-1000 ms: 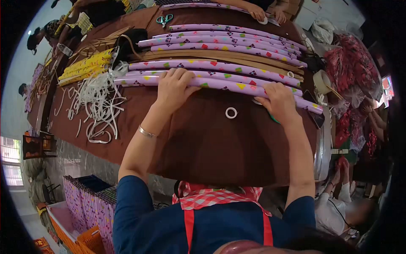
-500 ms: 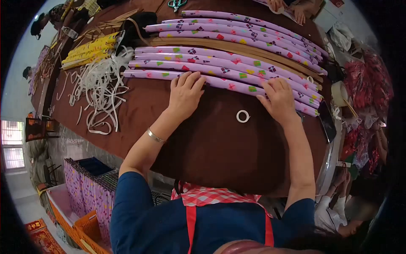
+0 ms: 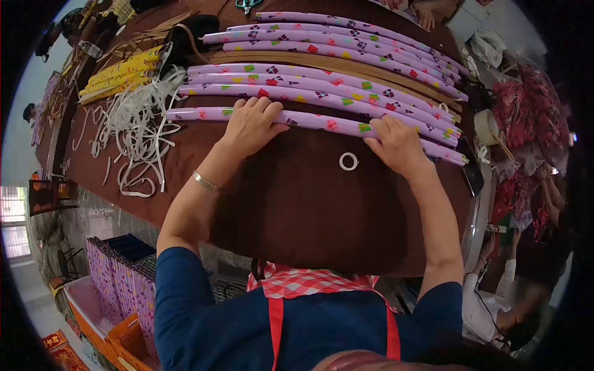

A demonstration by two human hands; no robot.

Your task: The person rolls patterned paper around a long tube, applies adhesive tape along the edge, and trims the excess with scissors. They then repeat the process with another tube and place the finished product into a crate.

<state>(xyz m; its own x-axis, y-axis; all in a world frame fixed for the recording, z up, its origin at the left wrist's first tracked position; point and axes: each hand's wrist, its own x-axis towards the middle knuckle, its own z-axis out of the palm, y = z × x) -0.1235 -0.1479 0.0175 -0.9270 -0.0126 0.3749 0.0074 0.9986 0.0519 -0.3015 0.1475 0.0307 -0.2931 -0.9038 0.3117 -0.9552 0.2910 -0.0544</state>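
A long, thin purple roll (image 3: 331,124) with a colourful print lies across the brown cloth, nearest to me. My left hand (image 3: 250,125) is closed over it left of its middle, fingers over the top and thumb on the near side. Farther right, my right hand (image 3: 396,146) grips the same roll in a like way. Just beyond it, more purple rolls (image 3: 278,93) lie side by side, parted from it by a narrow gap at the left. A small white ring-shaped tape roll (image 3: 341,162) rests on the cloth between my forearms.
Brown flat strips (image 3: 297,60) lie between two groups of purple rolls. Tangled white strips (image 3: 133,117) and yellow rolls (image 3: 124,74) are at the left. Wide tape (image 3: 486,127) and a dark phone (image 3: 474,179) sit at the right edge. Another person's hand (image 3: 424,15) shows at the back.
The nearest roll has come slightly toward me, away from the others, with both hands on it. My left hand has shifted left; the whole view has also moved a little.
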